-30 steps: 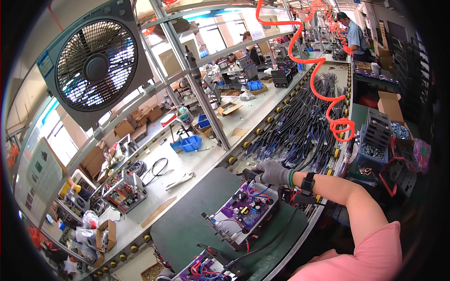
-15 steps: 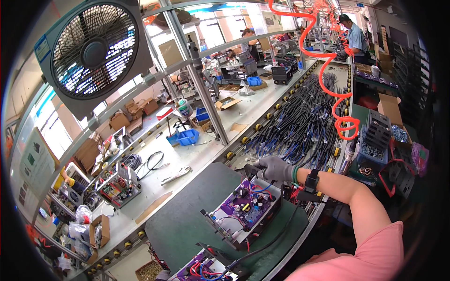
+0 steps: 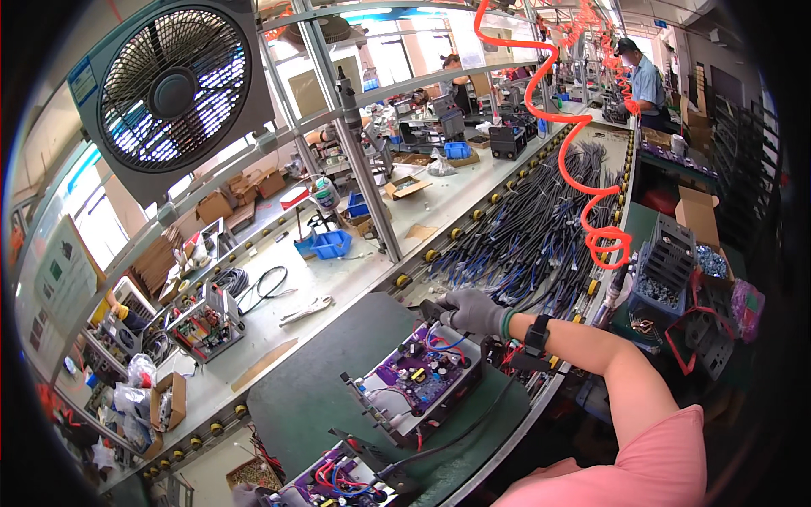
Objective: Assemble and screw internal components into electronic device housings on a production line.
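Observation:
An open metal chassis (image 3: 390, 407) with a purple circuit board (image 3: 416, 372) and blue wires lies on a dark green board. At its far end my right hand (image 3: 473, 311), in a grey glove, is closed on a black end panel (image 3: 432, 313); the fingertips are partly hidden. A second chassis with a purple board (image 3: 325, 480) and red and blue wires is cut off by the lower edge. Beside that unit's left end, only a bit of my gloved left hand (image 3: 247, 496) shows, its fingers hidden. A black cable (image 3: 465, 435) runs between the units.
Many black cables (image 3: 515, 228) fill the roller line ahead. An orange coiled hose (image 3: 583, 182) hangs over them. Right of the line are a blue bin of screws (image 3: 657, 291) and cartons. A metal post (image 3: 367, 182) and fan (image 3: 173, 91) stand left. A co-worker (image 3: 646, 80) stands far right.
The whole scene has shifted somewhat left in view. A bit of my left glove shows more plainly at the lower edge. My right hand stays at the chassis's far end.

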{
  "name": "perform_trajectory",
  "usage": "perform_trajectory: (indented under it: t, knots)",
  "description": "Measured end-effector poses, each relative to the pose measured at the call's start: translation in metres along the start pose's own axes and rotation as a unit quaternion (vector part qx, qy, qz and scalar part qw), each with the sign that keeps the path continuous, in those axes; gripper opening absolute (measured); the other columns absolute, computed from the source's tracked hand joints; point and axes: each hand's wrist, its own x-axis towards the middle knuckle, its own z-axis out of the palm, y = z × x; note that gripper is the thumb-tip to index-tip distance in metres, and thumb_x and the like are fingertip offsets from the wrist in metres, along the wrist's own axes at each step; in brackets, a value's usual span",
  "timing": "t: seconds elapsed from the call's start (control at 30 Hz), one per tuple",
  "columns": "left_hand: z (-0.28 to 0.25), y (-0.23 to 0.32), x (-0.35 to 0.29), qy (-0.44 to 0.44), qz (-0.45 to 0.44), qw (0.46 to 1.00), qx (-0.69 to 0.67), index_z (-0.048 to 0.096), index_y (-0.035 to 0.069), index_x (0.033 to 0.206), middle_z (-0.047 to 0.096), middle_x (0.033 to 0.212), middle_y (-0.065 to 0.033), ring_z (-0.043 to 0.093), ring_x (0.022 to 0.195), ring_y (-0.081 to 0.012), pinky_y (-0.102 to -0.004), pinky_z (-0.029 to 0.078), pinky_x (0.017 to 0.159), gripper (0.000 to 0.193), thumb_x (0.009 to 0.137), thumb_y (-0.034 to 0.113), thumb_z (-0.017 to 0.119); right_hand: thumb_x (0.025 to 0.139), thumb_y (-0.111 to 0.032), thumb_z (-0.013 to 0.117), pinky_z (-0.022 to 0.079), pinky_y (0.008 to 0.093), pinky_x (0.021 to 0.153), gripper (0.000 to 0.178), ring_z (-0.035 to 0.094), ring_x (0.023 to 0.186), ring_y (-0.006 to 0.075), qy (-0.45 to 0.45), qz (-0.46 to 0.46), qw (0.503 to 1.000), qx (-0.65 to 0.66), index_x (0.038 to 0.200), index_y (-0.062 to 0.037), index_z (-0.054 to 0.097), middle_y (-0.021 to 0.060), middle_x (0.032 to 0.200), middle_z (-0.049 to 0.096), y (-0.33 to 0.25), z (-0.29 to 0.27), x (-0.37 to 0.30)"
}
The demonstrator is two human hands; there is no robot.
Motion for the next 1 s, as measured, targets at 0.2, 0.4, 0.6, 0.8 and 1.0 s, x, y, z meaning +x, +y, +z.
perform_trajectory:
  t: [0.2,0.4,0.6,0.8,1.0]
  knots:
    - [-0.077,0.236,-0.092,0.147,0.086,0.936,-0.308,0.067,0.005,0.082,0.059,0.073,0.0029,0.051,0.071,-0.0046,-0.0261,0.042,0.066,0.016,0.092,0.017,0.064,0.092,-0.024,0.062,0.054,0.0371,0.075,0.037,0.066,0.087,0.0281,0.126,-0.293,0.934,-0.159,0.124,-0.0041,0.061,0.0149,0.097,0.068,-0.052,-0.008,-0.013]
    - [-0.008,0.399,-0.093,-0.131,0.282,0.900,-0.304,0.067,0.001,0.099,0.067,0.085,-0.0021,0.060,0.071,-0.0068,-0.0232,0.047,0.062,0.012,0.094,0.010,0.061,0.095,-0.009,0.064,0.049,0.0281,0.081,0.048,0.056,0.092,0.0100,-0.156,-0.376,0.836,0.369,0.140,-0.0012,0.047,0.0047,0.106,0.058,-0.133,0.004,-0.053]
    - [0.034,0.464,-0.079,-0.239,0.216,0.848,-0.421,0.069,0.002,0.102,0.069,0.092,0.0011,0.058,0.080,-0.0039,-0.0222,0.048,0.072,0.015,0.095,0.013,0.062,0.097,-0.011,0.061,0.045,0.0223,0.056,0.014,0.053,0.065,0.0040,-0.075,-0.216,0.868,0.441,0.108,-0.0027,0.065,-0.0011,0.078,0.058,-0.100,-0.047,-0.073]
    - [0.081,0.477,-0.063,-0.198,0.318,0.872,-0.315,0.069,0.001,0.100,0.070,0.085,0.0000,0.059,0.077,-0.0054,-0.0250,0.050,0.071,0.017,0.095,0.015,0.063,0.097,-0.015,0.064,0.045,0.0242,0.055,0.018,0.054,0.063,0.0066,-0.020,-0.079,0.808,0.584,0.110,-0.0021,0.066,-0.0010,0.074,0.057,-0.062,-0.073,-0.088]
    - [0.093,0.497,-0.047,-0.062,0.424,0.893,-0.135,0.067,0.001,0.097,0.068,0.078,-0.0168,0.067,0.071,-0.0249,-0.0381,0.050,0.067,0.020,0.091,0.020,0.063,0.091,-0.007,0.069,0.052,0.0263,0.072,0.018,0.063,0.079,0.0098,-0.124,-0.102,0.874,0.458,0.108,0.0005,0.068,0.0030,0.090,0.068,-0.038,-0.047,-0.081]
